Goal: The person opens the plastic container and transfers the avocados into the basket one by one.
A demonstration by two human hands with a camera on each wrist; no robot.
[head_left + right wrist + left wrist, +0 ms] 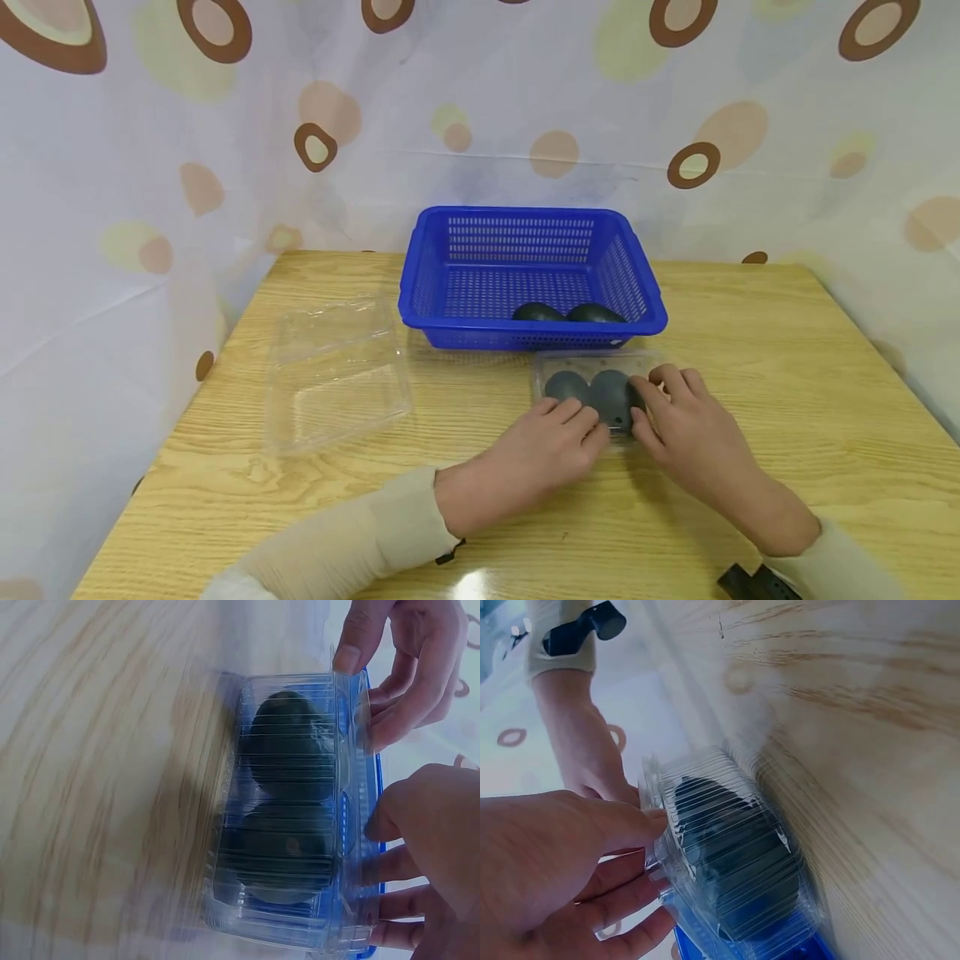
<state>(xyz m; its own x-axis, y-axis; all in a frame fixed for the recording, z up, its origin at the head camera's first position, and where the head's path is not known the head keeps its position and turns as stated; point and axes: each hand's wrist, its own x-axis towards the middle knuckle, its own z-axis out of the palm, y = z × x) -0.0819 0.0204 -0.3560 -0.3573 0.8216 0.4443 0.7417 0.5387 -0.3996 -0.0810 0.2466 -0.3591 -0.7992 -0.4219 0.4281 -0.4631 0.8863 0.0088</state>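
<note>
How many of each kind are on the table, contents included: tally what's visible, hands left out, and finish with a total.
Dark avocados: 4
Clear plastic containers: 2
Blue basket: 1
Total: 7

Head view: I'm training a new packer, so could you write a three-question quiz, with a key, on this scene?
1. How many dark oval items show in the clear container between the left hand and right hand?
2. True or false: a second clear container lies left of the blue basket.
3. What shows inside the blue basket?
A) a folded cloth
B) other dark oval items
C) a cup

Key: 1. Two. 2. True. 3. B.
</note>
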